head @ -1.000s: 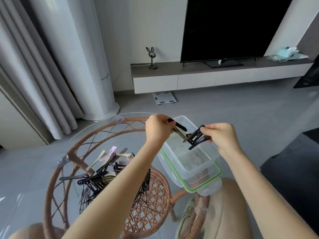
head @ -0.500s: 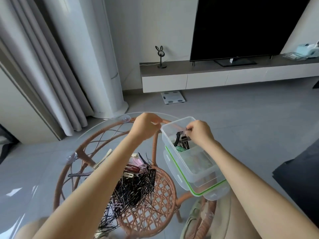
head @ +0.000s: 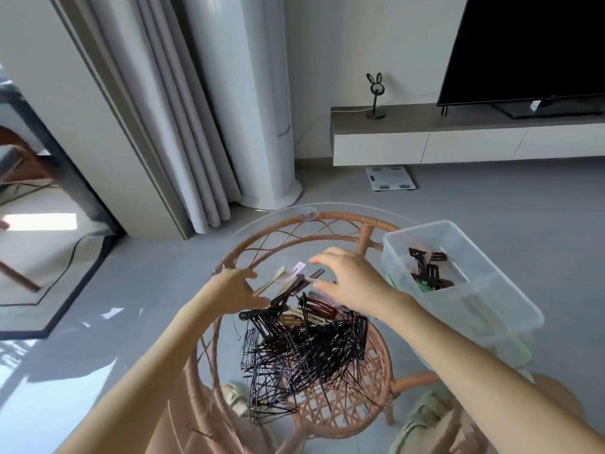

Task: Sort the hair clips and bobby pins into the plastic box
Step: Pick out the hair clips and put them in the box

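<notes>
A round glass surface [head: 226, 348] on a rattan frame carries everything. The clear plastic box [head: 501, 309] sits at the right edge of that surface, its long axis running from far-left to near-right; dark hair clips [head: 427, 268] lie in a loose heap in its far end. In the middle of the surface is a wide tangle of black bobby pins [head: 304, 352], pointing every way but mostly fanning toward the near side. Just beyond the pins lies a cluster of loose clips [head: 294, 290], black, brown, beige and lilac, most with long axes slanting up to the right. The right hand [head: 352, 283] hovers over that cluster, fingers spread and holding nothing. The left hand [head: 234, 290] is at the cluster's left edge, fingers parted, thumb beside a black clip.
</notes>
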Available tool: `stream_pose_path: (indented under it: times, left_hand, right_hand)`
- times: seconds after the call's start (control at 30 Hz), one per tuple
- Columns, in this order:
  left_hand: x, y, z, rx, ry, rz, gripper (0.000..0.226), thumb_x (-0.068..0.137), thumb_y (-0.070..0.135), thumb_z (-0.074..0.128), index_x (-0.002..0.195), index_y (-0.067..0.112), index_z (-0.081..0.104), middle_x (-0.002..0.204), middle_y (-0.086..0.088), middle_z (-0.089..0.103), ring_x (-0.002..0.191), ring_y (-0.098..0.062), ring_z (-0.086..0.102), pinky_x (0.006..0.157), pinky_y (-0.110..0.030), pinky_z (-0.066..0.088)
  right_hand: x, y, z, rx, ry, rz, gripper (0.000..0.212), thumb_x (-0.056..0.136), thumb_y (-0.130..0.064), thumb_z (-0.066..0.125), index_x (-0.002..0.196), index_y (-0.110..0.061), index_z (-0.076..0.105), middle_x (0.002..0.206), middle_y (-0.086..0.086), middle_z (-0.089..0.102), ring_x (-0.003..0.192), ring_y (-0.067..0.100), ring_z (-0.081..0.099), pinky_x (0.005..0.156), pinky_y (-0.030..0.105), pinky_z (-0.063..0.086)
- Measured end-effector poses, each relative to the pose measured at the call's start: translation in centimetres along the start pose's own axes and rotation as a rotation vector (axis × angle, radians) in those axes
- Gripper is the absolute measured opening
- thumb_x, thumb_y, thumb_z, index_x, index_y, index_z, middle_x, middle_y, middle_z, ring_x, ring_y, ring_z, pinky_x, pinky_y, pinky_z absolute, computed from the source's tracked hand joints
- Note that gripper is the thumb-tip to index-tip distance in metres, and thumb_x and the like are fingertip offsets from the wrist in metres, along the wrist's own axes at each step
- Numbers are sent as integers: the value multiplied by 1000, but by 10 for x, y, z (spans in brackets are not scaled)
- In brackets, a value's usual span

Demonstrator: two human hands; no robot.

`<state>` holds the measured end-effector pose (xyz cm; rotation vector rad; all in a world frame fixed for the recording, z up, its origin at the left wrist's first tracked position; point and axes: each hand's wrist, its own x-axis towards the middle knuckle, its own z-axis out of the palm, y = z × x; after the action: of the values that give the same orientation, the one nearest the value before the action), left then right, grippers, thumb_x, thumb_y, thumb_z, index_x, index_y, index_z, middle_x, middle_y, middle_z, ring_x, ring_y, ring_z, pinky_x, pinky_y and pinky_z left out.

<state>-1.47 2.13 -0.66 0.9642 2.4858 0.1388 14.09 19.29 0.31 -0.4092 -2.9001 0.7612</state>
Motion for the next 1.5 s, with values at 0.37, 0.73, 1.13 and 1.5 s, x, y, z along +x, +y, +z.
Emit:
stream_pose_path:
  times: [0.37, 0.73, 1.13, 1.5]
  left_hand:
    - [1, 17, 29, -3, 243, 61, 47, 77, 36, 69, 117, 11, 59, 116, -9, 63, 100, -25, 61, 84, -33, 50]
    - [1, 5, 25, -202, 249, 128, 31, 82, 31, 65, 106, 12, 65, 99, -4, 70, 91, -21, 65, 79, -32, 53]
    - [-2, 17, 29, -106, 232, 157, 31, 81, 33, 66, 105, 14, 65, 104, -3, 69, 93, -20, 63, 78, -30, 53]
    - [15, 38, 27, -38, 139, 152, 43, 78, 34, 71, 112, 10, 62, 112, -5, 67, 101, -21, 62, 85, -29, 51]
  right_hand:
    - [68, -30, 41, -208, -419, -16, 68, 75, -21, 65, 137, -21, 38, 134, 5, 42, 124, 26, 36, 99, 43, 39]
    - [45, -16, 36, 139, -123, 12, 17, 78, -17, 68, 93, -10, 69, 91, 7, 59, 83, 23, 54, 68, 32, 39]
    - [16, -4, -45, 258, 328, 57, 20, 72, -16, 74, 92, -13, 72, 84, 2, 69, 75, 18, 58, 69, 30, 43]
    - [-35, 104, -94, -79, 278, 366, 13, 72, -8, 73, 85, -8, 72, 74, 6, 64, 71, 21, 53, 60, 27, 32]
